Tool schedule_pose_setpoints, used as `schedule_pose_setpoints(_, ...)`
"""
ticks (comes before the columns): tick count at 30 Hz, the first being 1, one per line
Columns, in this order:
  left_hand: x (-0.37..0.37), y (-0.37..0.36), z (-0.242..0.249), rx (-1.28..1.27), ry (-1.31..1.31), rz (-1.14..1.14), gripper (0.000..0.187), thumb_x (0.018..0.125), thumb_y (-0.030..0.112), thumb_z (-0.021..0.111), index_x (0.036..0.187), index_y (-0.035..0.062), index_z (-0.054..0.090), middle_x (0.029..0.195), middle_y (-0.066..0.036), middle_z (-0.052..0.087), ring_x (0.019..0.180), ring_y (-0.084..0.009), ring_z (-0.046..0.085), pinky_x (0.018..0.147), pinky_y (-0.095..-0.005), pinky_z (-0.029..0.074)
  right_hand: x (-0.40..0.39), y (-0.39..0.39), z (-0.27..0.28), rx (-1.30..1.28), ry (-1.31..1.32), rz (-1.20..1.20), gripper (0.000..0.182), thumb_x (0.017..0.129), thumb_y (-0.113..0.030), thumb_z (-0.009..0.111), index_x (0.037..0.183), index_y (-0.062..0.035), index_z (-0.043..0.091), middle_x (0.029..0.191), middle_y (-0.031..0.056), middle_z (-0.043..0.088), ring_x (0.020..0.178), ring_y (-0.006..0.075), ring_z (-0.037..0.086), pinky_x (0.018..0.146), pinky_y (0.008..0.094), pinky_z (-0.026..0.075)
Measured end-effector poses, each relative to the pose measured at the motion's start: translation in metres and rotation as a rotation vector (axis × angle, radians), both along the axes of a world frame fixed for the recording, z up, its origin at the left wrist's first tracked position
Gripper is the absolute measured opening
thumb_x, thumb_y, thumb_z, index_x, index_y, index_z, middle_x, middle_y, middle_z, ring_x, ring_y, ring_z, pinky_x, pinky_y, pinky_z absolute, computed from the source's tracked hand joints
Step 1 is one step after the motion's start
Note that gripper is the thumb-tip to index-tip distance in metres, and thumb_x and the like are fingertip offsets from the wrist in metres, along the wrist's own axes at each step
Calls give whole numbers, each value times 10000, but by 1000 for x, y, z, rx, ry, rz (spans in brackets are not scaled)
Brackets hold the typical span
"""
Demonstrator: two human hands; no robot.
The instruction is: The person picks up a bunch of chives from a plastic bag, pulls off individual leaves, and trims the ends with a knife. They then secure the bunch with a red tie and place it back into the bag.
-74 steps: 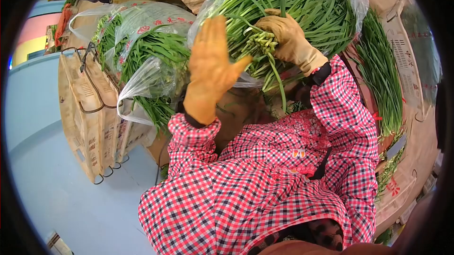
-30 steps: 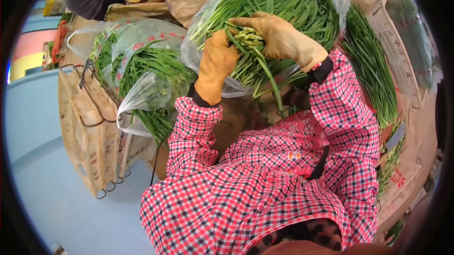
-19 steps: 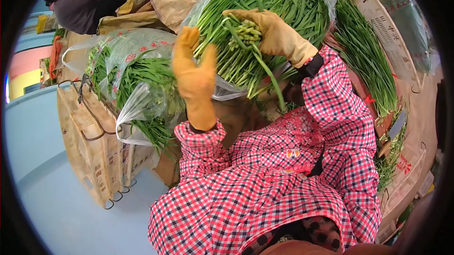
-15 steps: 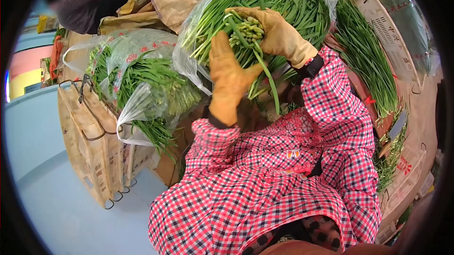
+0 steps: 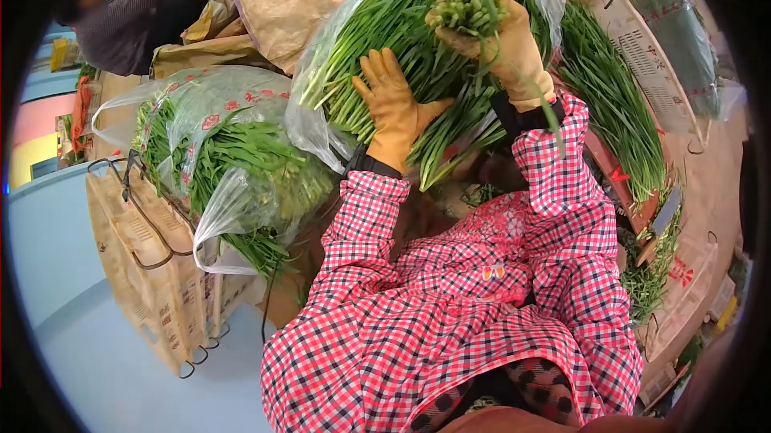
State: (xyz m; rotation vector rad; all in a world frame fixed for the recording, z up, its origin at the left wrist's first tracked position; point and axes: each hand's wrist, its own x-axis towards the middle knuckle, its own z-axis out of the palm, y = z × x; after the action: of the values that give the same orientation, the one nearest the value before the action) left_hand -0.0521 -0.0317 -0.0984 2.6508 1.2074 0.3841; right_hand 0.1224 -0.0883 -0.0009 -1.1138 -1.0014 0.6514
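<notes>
My right hand (image 5: pixel 514 55), in a tan work glove, grips a bunch of garlic chives (image 5: pixel 468 9) with its pale cut ends facing me. Under that bunch lies a large heap of garlic chives (image 5: pixel 401 47) in a clear plastic bag (image 5: pixel 309 83). My left hand (image 5: pixel 395 110), gloved in yellow-orange, rests against the near left side of the heap, its fingers spread and its thumb pointing right. It holds nothing. Below the thumb, loose stalks (image 5: pixel 458 150) hang over the near edge.
On the left, another bag of chives (image 5: pixel 249 144) sits on a beige plastic crate (image 5: pixel 152 248). Long chives (image 5: pixel 614 100) lie to the right beside a crate (image 5: pixel 650 39). Brown sacks (image 5: pixel 289 7) and a person (image 5: pixel 120 19) are at the far left.
My right hand has lifted the bunch up and to the right, tipping its cut ends toward me. My left hand has moved slightly right and down, with fingers spread on the heap.
</notes>
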Motion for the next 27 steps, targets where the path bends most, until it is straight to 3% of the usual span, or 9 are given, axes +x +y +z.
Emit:
schedule_pose_setpoints(1,-2,1,-1,-9,9,-8,1343,538,606,843,1487,-74,179,1521,-289,264,1438,-436,207,1158,-578,142,1,2,3,-28,-53,-59,565,789,3,761,1317,1,560,1136,26,695,964,76,644,862,244,528)
schedule_pose_setpoints(4,-1,6,-2,-24,44,-16,1316,564,588,839,1490,-74,177,1525,-287,260,1441,-434,202,1161,-573,144,9,2,37,19,-304,-158,416,875,-68,684,1270,7,576,992,55,688,885,175,657,799,299,535)
schedule_pose_setpoints(5,-2,5,-3,-32,58,-17,1304,575,582,836,1491,-74,178,1526,-286,260,1441,-433,202,1162,-571,146,19,5,21,80,83,-16,508,842,60,685,1326,4,544,1209,87,659,969,140,663,806,251,551)
schedule_pose_setpoints(9,-1,6,-4,-26,112,-13,1279,608,587,821,1492,-76,177,1527,-283,259,1439,-438,203,1151,-592,162,21,6,73,278,238,-83,438,836,-32,731,1248,12,588,957,10,667,869,148,648,788,287,539)
schedule_pose_setpoints(10,-2,7,-7,-24,120,-16,1276,614,591,817,1492,-76,176,1528,-283,259,1439,-440,203,1148,-598,165,18,-3,91,27,62,-409,461,835,-31,736,1266,10,575,948,29,662,883,152,643,781,273,543)
schedule_pose_setpoints(12,-4,7,-12,-18,140,-22,1276,619,600,812,1494,-75,175,1527,-282,260,1438,-443,204,1142,-609,169,34,-7,115,239,43,-281,472,841,-56,728,1279,9,564,950,39,663,877,155,645,778,273,548)
schedule_pose_setpoints(18,-5,14,-20,-19,179,-22,1255,652,608,787,1511,-53,153,1551,-290,220,1453,-449,170,1155,-607,145,64,-53,186,374,-137,-302,511,859,-132,706,1318,6,530,957,67,666,859,166,652,769,275,565)
schedule_pose_setpoints(24,-8,30,-30,41,261,-30,1240,667,671,745,1504,-49,182,1537,-286,258,1450,-435,195,1134,-619,195,78,-148,231,436,-356,-437,557,876,-207,684,1357,2,495,965,96,669,841,177,659,759,276,581)
schedule_pose_setpoints(27,-13,39,-13,11,309,-39,1146,679,660,735,1511,35,255,1549,-235,287,1453,-391,221,1125,-597,236,69,-212,244,415,-543,-626,566,842,-172,711,1342,-6,505,958,106,671,846,191,662,761,287,587)
